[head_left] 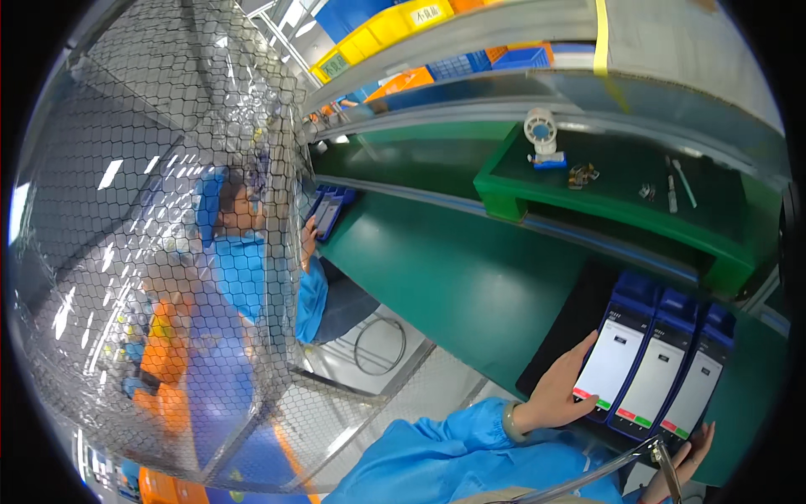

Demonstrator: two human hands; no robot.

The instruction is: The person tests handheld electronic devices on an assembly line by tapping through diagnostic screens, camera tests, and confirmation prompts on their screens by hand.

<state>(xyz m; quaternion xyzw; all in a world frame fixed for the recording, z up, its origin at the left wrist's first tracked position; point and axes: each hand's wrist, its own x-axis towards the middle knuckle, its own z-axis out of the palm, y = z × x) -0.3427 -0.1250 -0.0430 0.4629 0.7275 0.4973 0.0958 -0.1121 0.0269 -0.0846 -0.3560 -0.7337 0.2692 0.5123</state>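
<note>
Three blue handheld payment terminals stand side by side at the right, tilted, with lit white screens and red and green bars near the bottom: a left one [612,359], a middle one [655,374] and a right one [694,388]. My left hand [554,393] rests against the left terminal, fingers stretched along its left edge and thumb over the lower screen. Beside the lower end of the right terminal is my right hand [693,455], its fingers apart and partly hidden by a shiny bar [625,460]. A black mat [550,353] lies under the terminals.
A green raised shelf [613,181] behind holds a white tape reel [540,130], small metal parts [583,175] and thin tools [683,183]. Left, beyond mesh curtain [126,227], a co-worker in blue [239,269] handles another terminal [329,210]. Coloured bins [382,38] line the rack above.
</note>
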